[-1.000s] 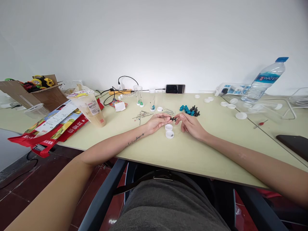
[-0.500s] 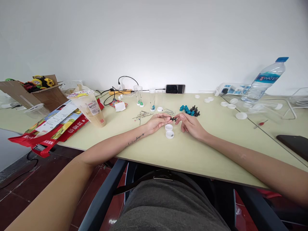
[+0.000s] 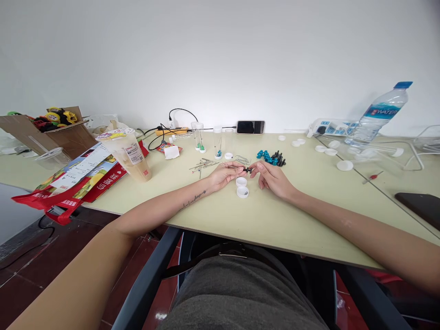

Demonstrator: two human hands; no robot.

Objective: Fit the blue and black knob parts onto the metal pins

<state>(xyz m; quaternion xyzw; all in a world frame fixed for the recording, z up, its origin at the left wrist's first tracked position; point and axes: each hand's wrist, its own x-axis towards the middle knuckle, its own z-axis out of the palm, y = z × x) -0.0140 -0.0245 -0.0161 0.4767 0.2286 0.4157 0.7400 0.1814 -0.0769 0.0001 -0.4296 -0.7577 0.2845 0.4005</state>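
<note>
My left hand (image 3: 224, 176) is closed, thumb against fingers, on a thin metal rod with a small black part (image 3: 247, 170) at its right end. At that part's other end, my right hand (image 3: 273, 178) pinches with its fingertips, partly hiding it. Just below the hands, two round white caps (image 3: 242, 192) lie one behind the other, with something small and dark in the nearer one. Thin metal pins (image 3: 203, 163) are spread left of my left hand. Beyond my right hand is a pile of blue pieces (image 3: 263, 155) and black pieces (image 3: 281, 160).
Clear tubes with green pieces (image 3: 200, 142) and a phone (image 3: 250, 127) stand by the wall. A drink cup (image 3: 132, 156) and red bag (image 3: 103, 183) are left. At right are several white caps (image 3: 344, 165), a water bottle (image 3: 381, 114) and a power strip (image 3: 332, 127).
</note>
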